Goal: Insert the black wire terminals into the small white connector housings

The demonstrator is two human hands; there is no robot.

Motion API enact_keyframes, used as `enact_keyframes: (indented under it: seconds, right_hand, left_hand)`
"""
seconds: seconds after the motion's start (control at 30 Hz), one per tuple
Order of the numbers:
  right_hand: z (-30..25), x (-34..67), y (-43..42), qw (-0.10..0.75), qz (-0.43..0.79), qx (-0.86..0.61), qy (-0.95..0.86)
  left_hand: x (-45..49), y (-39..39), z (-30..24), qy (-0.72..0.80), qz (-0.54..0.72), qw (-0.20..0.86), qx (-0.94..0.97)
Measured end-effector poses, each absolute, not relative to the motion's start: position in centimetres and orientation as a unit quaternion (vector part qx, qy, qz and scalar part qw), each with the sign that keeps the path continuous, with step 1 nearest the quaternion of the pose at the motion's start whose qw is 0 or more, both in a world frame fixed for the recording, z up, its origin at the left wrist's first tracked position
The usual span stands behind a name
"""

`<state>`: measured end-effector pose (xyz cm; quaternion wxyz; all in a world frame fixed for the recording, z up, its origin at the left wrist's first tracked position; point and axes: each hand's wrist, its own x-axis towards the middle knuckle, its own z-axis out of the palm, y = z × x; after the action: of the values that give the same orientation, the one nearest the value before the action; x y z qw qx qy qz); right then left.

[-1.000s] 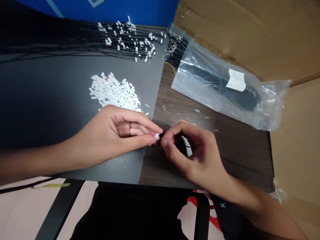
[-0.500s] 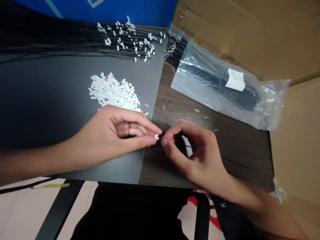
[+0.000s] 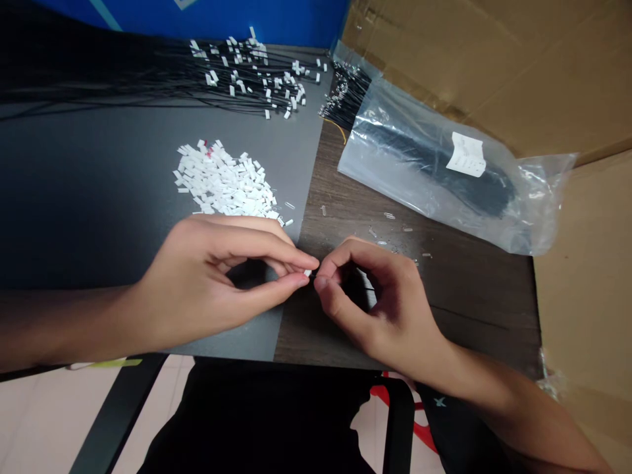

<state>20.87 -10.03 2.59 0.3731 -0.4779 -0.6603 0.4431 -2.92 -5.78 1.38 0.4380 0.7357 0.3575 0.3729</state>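
Observation:
My left hand point(image 3: 227, 276) pinches a small white connector housing point(image 3: 307, 272) between thumb and forefinger. Close against its right side, my right hand point(image 3: 372, 289) is closed in a pinch on the end of a thin black wire point(image 3: 469, 317), which trails out to the right behind the hand. The wire's tip is at the housing; how deep it sits inside is hidden by my fingertips. Just beyond my left hand lies a pile of loose white connector housings point(image 3: 227, 181), with a little red among them.
At the back left lie many black wires with white housings point(image 3: 266, 82) on their ends. A clear plastic bag point(image 3: 424, 151) of black wires with bare metal terminals point(image 3: 340, 92) rests at the back right. Cardboard point(image 3: 494, 72) borders the right side; small clear bits point(image 3: 390, 216) dot the wood surface.
The housing and the wire end have come closer together, and the bright metal tip between them no longer shows. My left fingers have shifted their grip on the housing.

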Motion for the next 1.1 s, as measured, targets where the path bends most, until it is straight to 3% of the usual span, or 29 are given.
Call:
enact_keyframes:
  seconds: [0.47, 1.1]
  right_hand:
    - [2.24, 20.85, -9.90, 0.387, 0.526, -0.455, -0.605]
    - [2.16, 20.59, -10.24, 0.410, 0.478, -0.462, -0.625]
  left_hand:
    - [-2.98, -6.29, 1.76, 0.367, 0.382, 0.428, 0.732]
    - [-2.82, -5.79, 0.90, 0.344, 0.410, 0.486, 0.692]
